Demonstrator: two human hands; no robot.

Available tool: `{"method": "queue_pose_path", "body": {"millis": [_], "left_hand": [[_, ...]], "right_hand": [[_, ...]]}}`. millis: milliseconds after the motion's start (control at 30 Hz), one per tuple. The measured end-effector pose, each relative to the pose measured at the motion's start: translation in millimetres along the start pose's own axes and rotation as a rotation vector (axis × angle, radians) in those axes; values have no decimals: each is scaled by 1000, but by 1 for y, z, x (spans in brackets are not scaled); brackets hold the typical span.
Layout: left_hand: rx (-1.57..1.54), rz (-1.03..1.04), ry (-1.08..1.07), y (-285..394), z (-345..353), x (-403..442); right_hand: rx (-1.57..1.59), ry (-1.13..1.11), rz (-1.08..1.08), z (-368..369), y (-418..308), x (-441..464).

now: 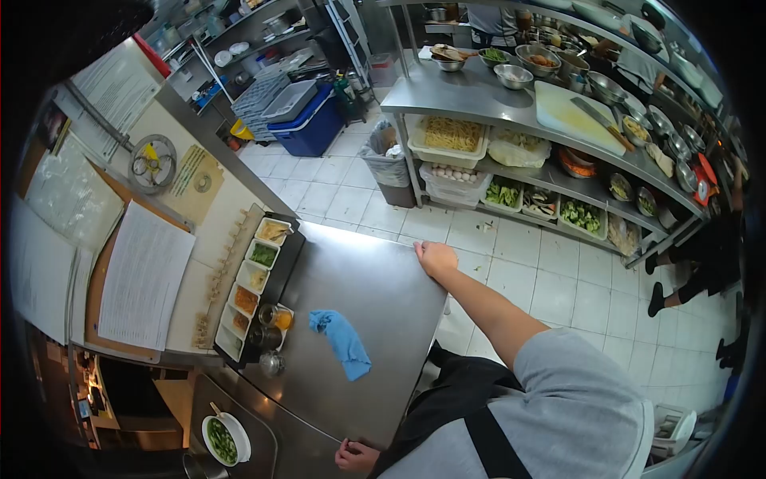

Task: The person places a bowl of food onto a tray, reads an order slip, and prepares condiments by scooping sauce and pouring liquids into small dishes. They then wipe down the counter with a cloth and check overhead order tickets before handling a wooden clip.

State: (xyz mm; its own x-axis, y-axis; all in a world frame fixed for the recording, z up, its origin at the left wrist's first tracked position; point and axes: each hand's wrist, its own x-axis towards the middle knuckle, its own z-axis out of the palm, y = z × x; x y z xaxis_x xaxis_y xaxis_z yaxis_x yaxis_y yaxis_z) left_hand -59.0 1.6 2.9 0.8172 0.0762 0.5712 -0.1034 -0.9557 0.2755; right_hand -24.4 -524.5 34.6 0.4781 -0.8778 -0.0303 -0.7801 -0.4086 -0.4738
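Note:
My right hand (436,259) rests at the far corner of the steel counter (367,279), its fingers curled round the edge. Lower in view, my left hand (357,457) is close to the counter's near side, fingers bent together; whatever they hold, if anything, is hidden. A crumpled blue cloth (343,343) lies on the counter between my hands. Beyond it stands a dark rack of white tubs (246,299) with chopped toppings, beside small glass jars (272,364). Left of my left hand is a white container (226,439) of chopped greens with a wooden handle sticking out.
Across the tiled floor (511,279) stands a steel shelf table (479,96) with bowls, a cutting board (581,116), a knife (604,120) and food tubs. A lined bin (391,164) and a blue cooler (307,128) are behind. Other people stand at right.

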Motion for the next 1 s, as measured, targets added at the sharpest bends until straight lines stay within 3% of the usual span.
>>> {"method": "queue_pose_path", "body": {"millis": [300, 1000], "left_hand": [[19, 21, 12, -64, 68, -12], [-3, 80, -79, -22, 31, -8]], "right_hand": [[4, -76, 38, -4, -5, 2], [21, -67, 25, -7, -4, 0]]}}
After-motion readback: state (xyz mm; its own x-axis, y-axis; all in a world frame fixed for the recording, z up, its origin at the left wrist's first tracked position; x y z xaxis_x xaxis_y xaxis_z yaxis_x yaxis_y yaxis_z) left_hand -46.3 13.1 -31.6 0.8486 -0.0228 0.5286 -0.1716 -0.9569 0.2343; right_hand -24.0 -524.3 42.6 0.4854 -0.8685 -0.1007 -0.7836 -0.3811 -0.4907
